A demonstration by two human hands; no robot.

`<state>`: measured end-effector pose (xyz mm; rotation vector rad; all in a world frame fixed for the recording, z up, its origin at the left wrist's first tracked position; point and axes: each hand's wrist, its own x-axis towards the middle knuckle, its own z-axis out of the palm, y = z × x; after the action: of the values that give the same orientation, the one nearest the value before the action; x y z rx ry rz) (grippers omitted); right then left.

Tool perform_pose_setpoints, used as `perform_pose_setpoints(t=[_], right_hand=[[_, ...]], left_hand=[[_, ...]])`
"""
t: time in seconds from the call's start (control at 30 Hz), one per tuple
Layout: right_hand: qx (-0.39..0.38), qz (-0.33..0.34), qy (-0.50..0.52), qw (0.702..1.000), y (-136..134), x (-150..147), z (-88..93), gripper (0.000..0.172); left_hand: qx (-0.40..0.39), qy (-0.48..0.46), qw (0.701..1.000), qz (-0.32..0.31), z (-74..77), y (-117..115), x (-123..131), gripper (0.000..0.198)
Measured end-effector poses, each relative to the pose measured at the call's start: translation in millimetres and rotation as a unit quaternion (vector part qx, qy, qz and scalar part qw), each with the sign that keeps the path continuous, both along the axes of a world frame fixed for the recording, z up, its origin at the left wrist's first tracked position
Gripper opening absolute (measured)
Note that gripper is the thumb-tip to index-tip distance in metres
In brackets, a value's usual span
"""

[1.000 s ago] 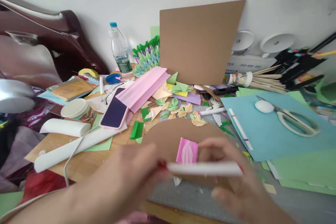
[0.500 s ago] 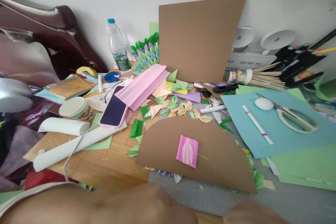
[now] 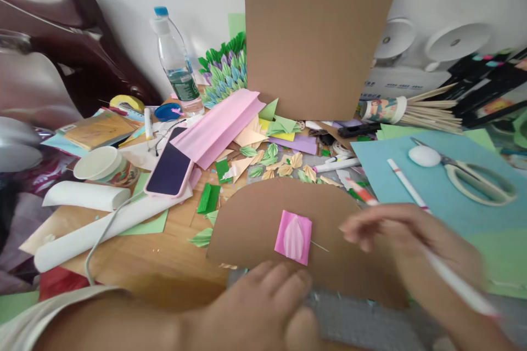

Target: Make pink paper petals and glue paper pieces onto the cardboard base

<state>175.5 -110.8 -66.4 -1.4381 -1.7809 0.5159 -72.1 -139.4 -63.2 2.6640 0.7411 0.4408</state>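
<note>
- At the front of the worktop, a rounded piece of brown cardboard lies flat, and on its middle is a bright pink paper square with a pale pink pleated petal on top.
- Just beside this square, a thin stick lies on the cardboard.
- Right hand is above the right part of the cardboard and grasps a white marker with red end, which is slanted.
- Left hand is at the near edge of the cardboard, just below the square; its fingers are close together, but I cannot tell whether they grip something.
- Behind the cardboard, small pleated paper leaves are scattered.
- To the right, scissors, a white egg-shaped piece and a white pen lie on a blue sheet.
- To the left, a folded pink paper strip overlaps a phone.
</note>
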Motion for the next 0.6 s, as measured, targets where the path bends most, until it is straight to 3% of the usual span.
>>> perform_pose_setpoints(t=[0.07,0.13,0.23,0.6], right_hand=[[-0.007,0.043,-0.010,0.999,12,-12,-10.1,0.006],[-0.016,0.073,-0.022,0.997,20,-21,-21.6,0.008],[-0.036,0.073,-0.034,0.996,21,-25,-34.0,0.014],[-0.100,0.098,0.014,0.990,15,-15,-44.1,0.027]], left_hand=[[0.209,0.039,0.977,0.009,-27.5,-10,30,0.009],[0.277,0.025,0.959,0.057,-48.1,-14,50,0.011],[0.281,0.017,0.955,0.092,-62.9,-14,61,0.012],[0.227,-0.022,0.968,0.102,-84.4,-13,58,0.019]])
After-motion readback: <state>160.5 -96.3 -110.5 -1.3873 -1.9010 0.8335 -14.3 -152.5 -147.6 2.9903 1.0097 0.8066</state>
